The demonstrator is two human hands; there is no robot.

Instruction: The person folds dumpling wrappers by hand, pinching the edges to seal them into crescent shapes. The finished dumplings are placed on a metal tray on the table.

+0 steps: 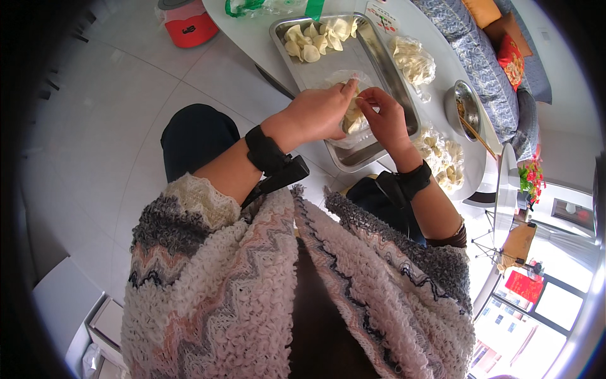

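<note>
A clear plastic bag (356,138) with folded dumplings (354,124) in it lies over the near half of a stainless steel tray (341,66). My left hand (319,111) grips this bag from its left side, thumb low and fingers along the top. From the right, my right hand (386,118) reaches to the same bag, thumb and forefinger pinched on a small pale piece that looks like a dumpling's edge. The fingers partly hide what lies between the hands. More folded dumplings (318,41) sit in a cluster at the tray's far end.
Right of the tray lie one knotted bag of dumplings (413,60) and more bagged dumplings (442,158). A metal bowl (475,105) holds filling and chopsticks (476,135). The tray's near end overhangs the table (246,31). A red bin (191,29) stands on the floor.
</note>
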